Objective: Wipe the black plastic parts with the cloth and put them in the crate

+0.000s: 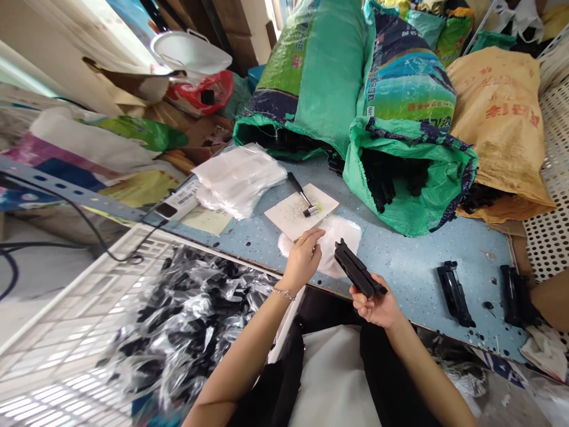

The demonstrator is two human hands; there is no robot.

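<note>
Black part [359, 271] in right fingers [361, 302]; left fingers [313, 236], grip unclear; sacks [329, 83] lie open on speckled blue table [400, 255].

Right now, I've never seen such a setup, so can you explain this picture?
There's no machine here, only someone working bare-handed. The single picture comes from a camera worn on that person's head, looking forward and down. The right hand holds a long black part. The left hand is at some whitish plastic film; whether it grips it, I can't tell. On the blue table lie a pale board with a black-handled tool on it, a stack of clear bags, and more black parts at the right. An open green sack holds dark pieces.
</note>
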